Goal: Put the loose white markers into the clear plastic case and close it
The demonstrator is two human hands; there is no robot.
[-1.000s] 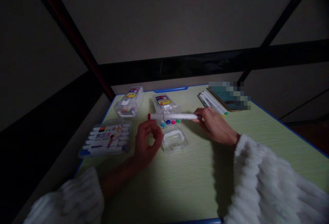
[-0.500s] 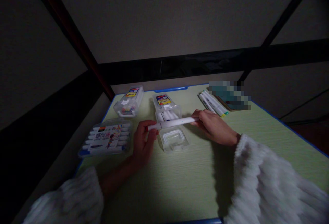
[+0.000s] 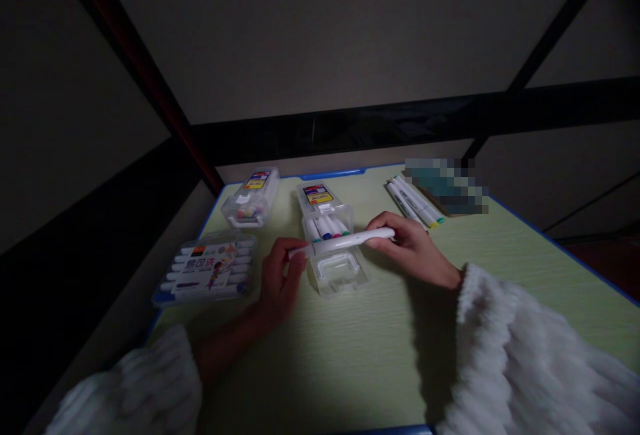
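I hold a white marker [image 3: 345,241] level between both hands, just above an open clear marker case [image 3: 330,222]. My left hand [image 3: 281,282] pinches the marker's left end, where the cap sits. My right hand [image 3: 413,252] grips its right end. Inside the open case lie several markers with coloured tips. The case's clear lid [image 3: 339,270] lies folded down on the table below the marker.
A flat clear box of markers [image 3: 207,268] lies at the left. Another clear marker case [image 3: 251,198] stands at the back left. Loose white markers [image 3: 413,200] lie at the back right beside a blurred-out object [image 3: 447,186]. The pale green table [image 3: 350,355] has a blue rim.
My left hand has closed on the marker's left end. The marker has come down and nearer, from over the case to just above its lid.
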